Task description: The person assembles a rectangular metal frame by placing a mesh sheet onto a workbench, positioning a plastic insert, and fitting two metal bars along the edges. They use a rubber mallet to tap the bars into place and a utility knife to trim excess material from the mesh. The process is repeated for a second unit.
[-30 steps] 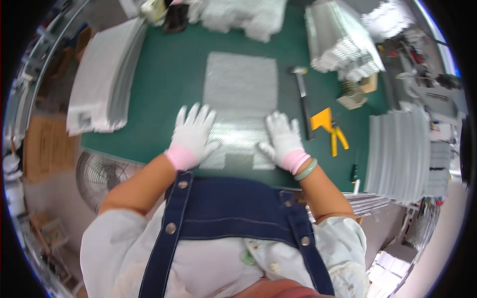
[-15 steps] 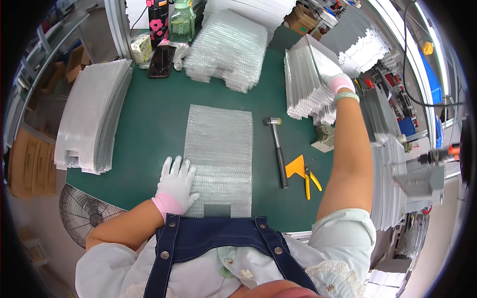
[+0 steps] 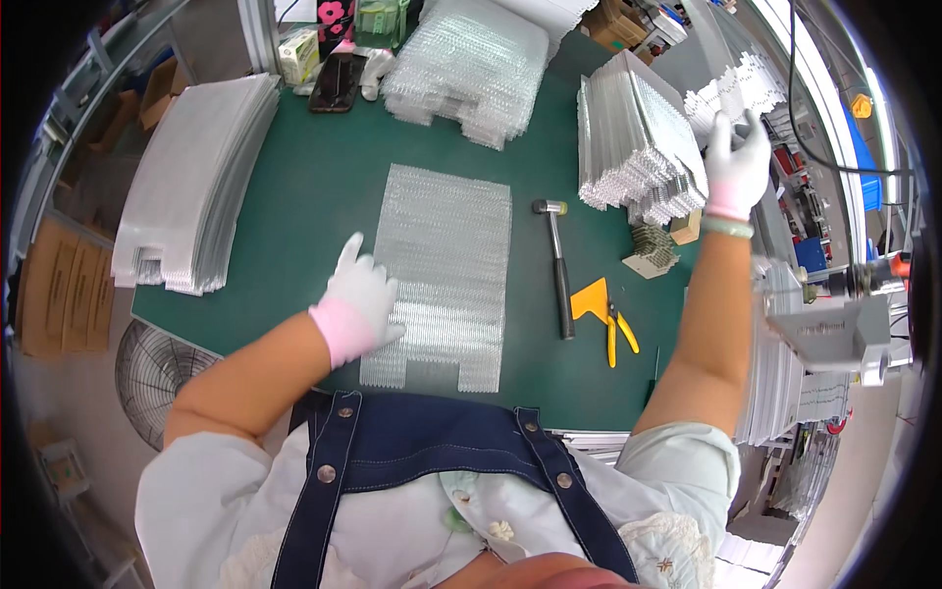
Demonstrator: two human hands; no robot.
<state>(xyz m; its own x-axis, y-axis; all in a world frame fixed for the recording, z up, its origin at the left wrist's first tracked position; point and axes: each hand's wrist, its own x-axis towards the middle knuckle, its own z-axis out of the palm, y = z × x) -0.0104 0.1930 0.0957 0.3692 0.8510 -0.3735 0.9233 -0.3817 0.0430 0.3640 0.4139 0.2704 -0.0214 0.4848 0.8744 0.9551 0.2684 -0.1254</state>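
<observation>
1. Silver textured panel (image 3: 442, 275) lies flat at the centre of a green worktable (image 3: 299, 211), its notched end facing the near edge, close to the worker's apron (image 3: 432, 442).
2. Gloved left hand (image 3: 358, 299) reaches over the panel's left edge, fingers apart and unclenched, appearing to rest lightly on the surface rather than clamp it.
3. Gloved right hand (image 3: 741, 167) is raised at the far right, near a white ridged stack (image 3: 751, 88), thumb and fingers apart at the tips; whether a sheet sits between them cannot be told.
4. Just right of the panel lie a hammer (image 3: 560, 270), a yellow scraper (image 3: 591, 300) and yellow-handled pliers (image 3: 618, 334). A sideways drag of the left hand could skew the panel toward them and scuff its edge.
5. Beside the outstretched right arm, a pile of silver sheets (image 3: 633, 137) stands at the far right; a careless elbow on the way back could topple its uneven layers.
6. At the left, a tall stack of panels (image 3: 196, 177) sits at the table's edge, where a bump could send the top ones sliding off.
</observation>
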